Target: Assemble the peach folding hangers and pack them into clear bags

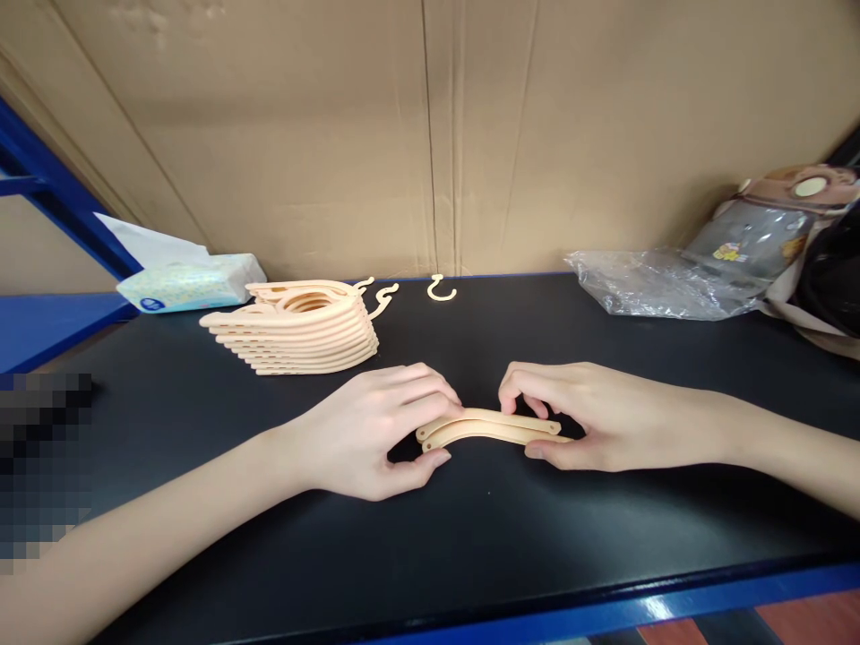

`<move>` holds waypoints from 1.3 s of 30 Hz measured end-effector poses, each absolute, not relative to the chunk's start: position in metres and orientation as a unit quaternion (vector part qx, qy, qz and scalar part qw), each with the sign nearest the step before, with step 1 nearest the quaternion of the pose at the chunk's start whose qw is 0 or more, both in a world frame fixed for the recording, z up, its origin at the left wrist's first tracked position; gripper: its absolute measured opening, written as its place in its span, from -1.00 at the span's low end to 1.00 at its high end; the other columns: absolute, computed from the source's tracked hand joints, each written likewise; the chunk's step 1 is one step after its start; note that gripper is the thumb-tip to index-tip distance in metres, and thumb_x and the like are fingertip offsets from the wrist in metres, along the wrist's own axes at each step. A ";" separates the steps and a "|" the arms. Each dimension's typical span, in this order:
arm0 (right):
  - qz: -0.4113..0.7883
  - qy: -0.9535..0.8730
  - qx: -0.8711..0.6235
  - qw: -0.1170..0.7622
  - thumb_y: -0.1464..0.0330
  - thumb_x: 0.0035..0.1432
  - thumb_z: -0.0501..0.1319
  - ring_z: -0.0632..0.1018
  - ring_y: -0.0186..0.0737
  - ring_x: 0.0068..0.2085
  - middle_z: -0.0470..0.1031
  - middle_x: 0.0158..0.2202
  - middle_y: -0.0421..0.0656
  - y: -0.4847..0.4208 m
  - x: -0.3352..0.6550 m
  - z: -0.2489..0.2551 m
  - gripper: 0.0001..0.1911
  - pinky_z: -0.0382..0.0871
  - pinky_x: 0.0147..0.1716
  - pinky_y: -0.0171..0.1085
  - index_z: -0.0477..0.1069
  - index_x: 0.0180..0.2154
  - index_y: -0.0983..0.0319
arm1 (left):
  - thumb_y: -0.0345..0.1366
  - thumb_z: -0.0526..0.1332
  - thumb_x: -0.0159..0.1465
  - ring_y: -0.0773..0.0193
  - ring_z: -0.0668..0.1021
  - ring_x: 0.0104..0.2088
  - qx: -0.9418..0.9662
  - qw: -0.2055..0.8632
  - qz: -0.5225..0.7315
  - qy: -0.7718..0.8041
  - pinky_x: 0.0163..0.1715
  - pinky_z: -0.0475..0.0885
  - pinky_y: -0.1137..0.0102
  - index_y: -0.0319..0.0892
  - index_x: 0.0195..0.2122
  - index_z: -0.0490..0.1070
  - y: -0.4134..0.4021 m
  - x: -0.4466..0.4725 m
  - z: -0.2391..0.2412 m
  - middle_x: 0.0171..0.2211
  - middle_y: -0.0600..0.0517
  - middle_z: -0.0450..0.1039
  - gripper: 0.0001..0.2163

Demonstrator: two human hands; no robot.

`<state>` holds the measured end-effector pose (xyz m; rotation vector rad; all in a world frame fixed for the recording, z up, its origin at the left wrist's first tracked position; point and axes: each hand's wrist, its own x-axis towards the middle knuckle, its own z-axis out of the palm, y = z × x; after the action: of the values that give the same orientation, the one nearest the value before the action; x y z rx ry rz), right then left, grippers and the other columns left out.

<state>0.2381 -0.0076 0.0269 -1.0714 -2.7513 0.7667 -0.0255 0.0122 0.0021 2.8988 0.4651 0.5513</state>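
Two curved beige plastic hanger arms (494, 425) lie one behind the other, low over the black tabletop in front of me. At their left end is my left hand (393, 425), its fingers bent over the far side and its thumb at the near side. My right hand (581, 417) grips the right end, thumb against the nearer strip and fingers curled behind. Small holes show at the ends of the strips. Beyond my left hand stands a neat stack of matching beige hanger pieces (302, 336). Loose beige hooks (384, 300) lie beside it, and a single hook (442, 288) sits farther back.
A tissue pack (194, 282) rests at the back left. Clear plastic wrapping (662, 285) and a bottle with a brown lid (759, 224) are at the back right. Cardboard (322, 134) walls off the rear. The table's blue front edge (605, 609) runs below my hands.
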 end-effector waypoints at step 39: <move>0.287 -0.888 -0.356 0.052 0.32 0.14 0.25 0.37 -0.35 -0.36 0.37 -0.32 -0.28 0.000 0.243 0.027 -0.81 0.22 -0.39 -0.34 0.34 -0.18 0.16 | -0.32 0.15 0.30 0.22 0.51 -0.15 0.971 0.071 0.167 0.157 -0.16 0.42 0.36 -0.21 -0.04 0.40 0.013 -0.026 0.001 -0.13 -0.06 0.49 -0.78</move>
<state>0.2430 -0.0002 0.0267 -1.0830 -2.6998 0.8724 -0.0260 0.0128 0.0011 2.9181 0.4723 0.5034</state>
